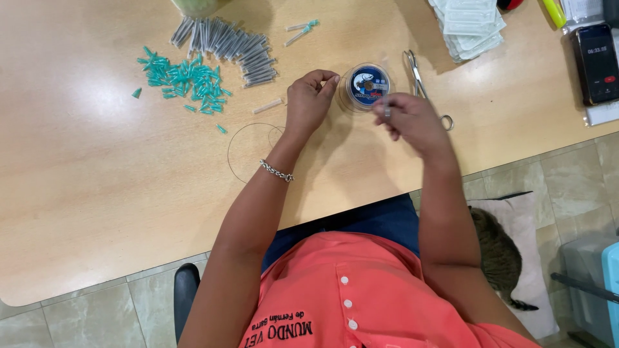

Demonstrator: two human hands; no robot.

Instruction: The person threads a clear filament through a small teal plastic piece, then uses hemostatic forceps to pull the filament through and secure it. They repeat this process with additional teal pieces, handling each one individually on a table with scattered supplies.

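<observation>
My left hand [309,100] has its fingers pinched together just left of a round clear spool of line with a blue label [365,87]. A thin loop of line [253,151] curls on the wooden table [97,180] below that hand. My right hand [409,118] hovers right of the spool with its fingertips closed on a small pale piece, too small to name. A metal bracelet [277,171] circles my left wrist.
A scatter of teal caps [187,80] and a heap of grey tubes [232,45] lie at the back left. Metal scissors [422,84] rest right of the spool. Clear packets [471,26] and a dark phone [596,63] sit at the back right.
</observation>
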